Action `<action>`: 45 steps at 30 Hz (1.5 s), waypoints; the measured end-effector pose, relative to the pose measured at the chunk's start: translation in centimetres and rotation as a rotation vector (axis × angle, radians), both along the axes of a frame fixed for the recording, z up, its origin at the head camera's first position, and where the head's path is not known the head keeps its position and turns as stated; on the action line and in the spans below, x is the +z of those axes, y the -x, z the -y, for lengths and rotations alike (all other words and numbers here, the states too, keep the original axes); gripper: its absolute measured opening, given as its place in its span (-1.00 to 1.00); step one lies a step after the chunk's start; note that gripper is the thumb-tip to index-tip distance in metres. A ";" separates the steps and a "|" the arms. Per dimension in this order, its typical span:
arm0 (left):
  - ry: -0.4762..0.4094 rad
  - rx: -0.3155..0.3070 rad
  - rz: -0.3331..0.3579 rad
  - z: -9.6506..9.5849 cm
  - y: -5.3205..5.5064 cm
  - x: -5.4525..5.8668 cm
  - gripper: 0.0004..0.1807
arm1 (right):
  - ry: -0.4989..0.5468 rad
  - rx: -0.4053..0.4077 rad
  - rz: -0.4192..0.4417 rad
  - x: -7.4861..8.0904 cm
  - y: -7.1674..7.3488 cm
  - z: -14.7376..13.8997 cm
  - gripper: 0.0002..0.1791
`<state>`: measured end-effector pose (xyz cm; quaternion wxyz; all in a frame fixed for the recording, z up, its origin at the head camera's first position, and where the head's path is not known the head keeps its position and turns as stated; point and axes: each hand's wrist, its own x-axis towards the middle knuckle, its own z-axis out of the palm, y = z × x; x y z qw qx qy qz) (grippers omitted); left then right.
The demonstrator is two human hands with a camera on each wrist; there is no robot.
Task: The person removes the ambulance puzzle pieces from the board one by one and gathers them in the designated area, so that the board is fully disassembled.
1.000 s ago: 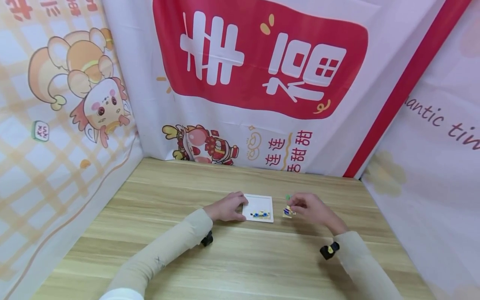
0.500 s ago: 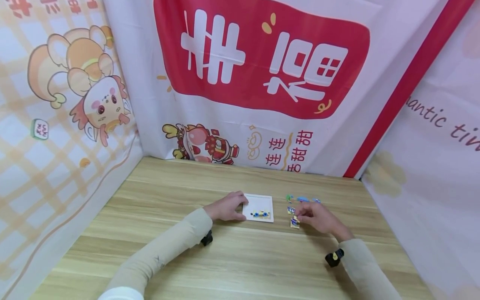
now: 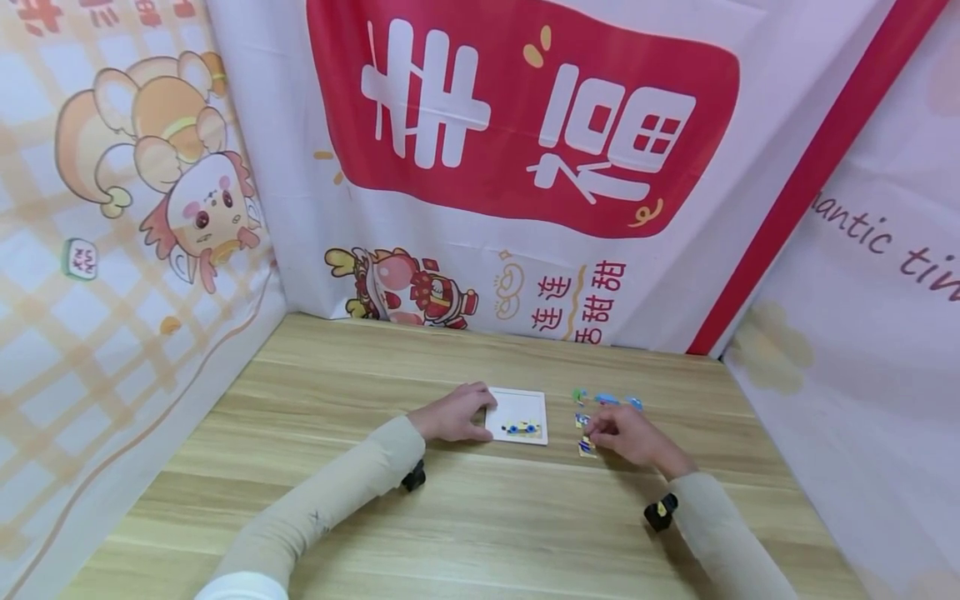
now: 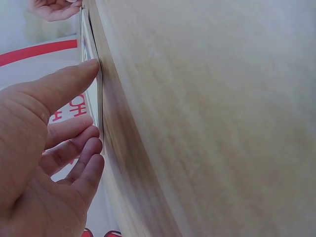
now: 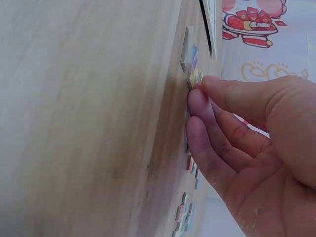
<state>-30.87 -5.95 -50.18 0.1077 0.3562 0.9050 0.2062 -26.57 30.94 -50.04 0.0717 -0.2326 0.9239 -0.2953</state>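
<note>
A white square puzzle tray (image 3: pixel 517 404) lies on the table with a few joined yellow-and-blue puzzle pieces (image 3: pixel 522 428) along its near side. My left hand (image 3: pixel 453 414) holds the tray by its left side, thumb near the close corner and fingers toward the far one. To the right of the tray, my right hand (image 3: pixel 633 433) pinches a small puzzle piece (image 5: pixel 196 78) between thumb and index finger, low over the table. Its picture is mostly hidden. Another yellow-and-blue piece (image 3: pixel 587 448) lies just under the fingertips, and one more piece (image 3: pixel 581 421) is beside them.
Beyond the right hand lie a green piece (image 3: pixel 579 396), a blue piece (image 3: pixel 617 400) and other loose pieces, partly covered by the hand. Cloth walls (image 3: pixel 465 283) with printed pictures enclose the wooden table (image 3: pixel 480 525) at the back and both sides.
My right hand moved right and nearer from beside the tray, uncovering several loose pieces, then shifted slightly left over the near piece. The left hand and tray stayed put.
</note>
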 end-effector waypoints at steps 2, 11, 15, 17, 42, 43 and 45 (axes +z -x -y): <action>-0.003 -0.001 -0.002 0.1 0.1 0.0 -0.34 | -0.028 -0.007 0.013 0.3 0.0 0.3 -0.92; -0.003 0.002 0.000 0.1 0.0 0.1 -0.34 | -0.116 0.018 0.015 2.3 0.2 3.1 -0.92; 0.002 -0.004 -0.008 0.1 -0.1 0.0 -0.34 | -0.139 0.041 0.034 3.0 0.2 5.3 -0.89; 0.000 -0.008 -0.006 0.1 -0.1 0.0 -0.34 | -0.134 0.066 0.037 3.0 0.4 6.3 -0.87; -0.003 -0.040 -0.031 -0.2 -0.1 0.6 -0.39 | -0.227 0.199 -0.057 2.3 2.5 12.9 -0.87; -0.013 -0.061 -0.053 -0.1 0.5 -0.3 -0.38 | -0.234 0.195 -0.062 2.3 2.5 12.9 -0.88; -0.020 -0.077 -0.057 -0.3 0.5 -0.2 -0.40 | -0.247 0.182 -0.067 2.2 2.3 13.0 -0.87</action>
